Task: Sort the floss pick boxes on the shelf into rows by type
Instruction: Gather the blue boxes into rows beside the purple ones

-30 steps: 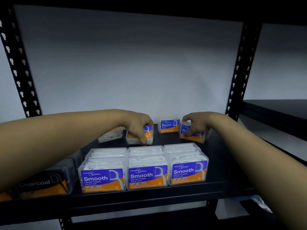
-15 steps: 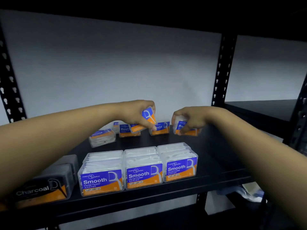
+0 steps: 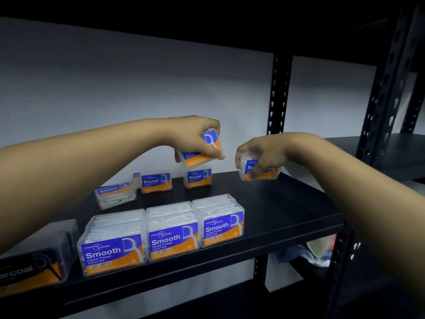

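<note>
Left hand [image 3: 195, 139] holds a Round box [image 3: 202, 147] clamped in its fingers, tilted, long axis rising to the right, above another Round box standing [image 3: 198, 177] on the black shelf [image 3: 287, 210]; right hand [image 3: 259, 155] pinches a second Round box [image 3: 259, 169] upright, just over the shelf. Three Smooth boxes [image 3: 172, 233] form the front row, labels forward, against a grey wall [image 3: 138, 88]. A Charcoal box [image 3: 32, 261] is cut off at left.

Stockroom — bare metal shelving [image 3: 299, 229], boxed stock [image 3: 172, 238].

Dim room: pale grey wall [image 3: 138, 93] behind black metal shelving [image 3: 287, 203] with perforated uprights [image 3: 279, 95].
</note>
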